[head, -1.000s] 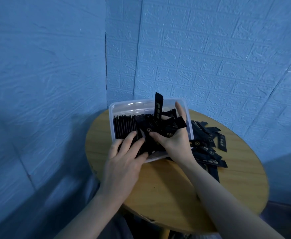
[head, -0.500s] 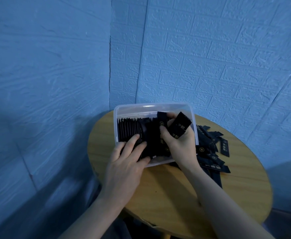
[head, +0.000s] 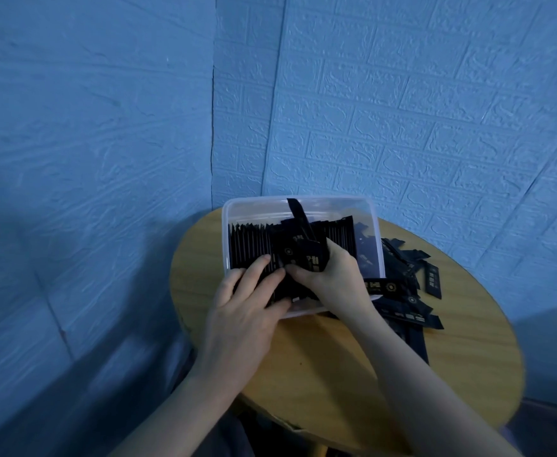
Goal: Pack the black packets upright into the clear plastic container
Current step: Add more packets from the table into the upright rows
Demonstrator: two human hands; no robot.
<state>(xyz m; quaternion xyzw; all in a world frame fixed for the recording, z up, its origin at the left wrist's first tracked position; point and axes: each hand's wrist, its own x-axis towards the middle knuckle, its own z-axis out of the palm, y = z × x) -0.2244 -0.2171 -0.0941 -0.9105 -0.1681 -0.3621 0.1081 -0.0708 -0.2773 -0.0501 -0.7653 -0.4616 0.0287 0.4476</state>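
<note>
The clear plastic container [head: 303, 206] sits at the far left of the round wooden table [head: 468, 357], against the blue brick-pattern wall [head: 435, 110]. A row of black packets [head: 250, 245] stands upright in its left part, and a further upright group fills the right part. The left hand [head: 247, 311] reaches over the near rim, fingers extended and lying on the tops of the upright row. The right hand [head: 333, 278], just beside it at the container's middle, grips a bundle of packets [head: 303, 255] between thumb and curled fingers; one packet of this bundle juts up above the rim. A heap of loose packets [head: 406, 291] lies flat on the table to the right of the container, touching its right wall.
</note>
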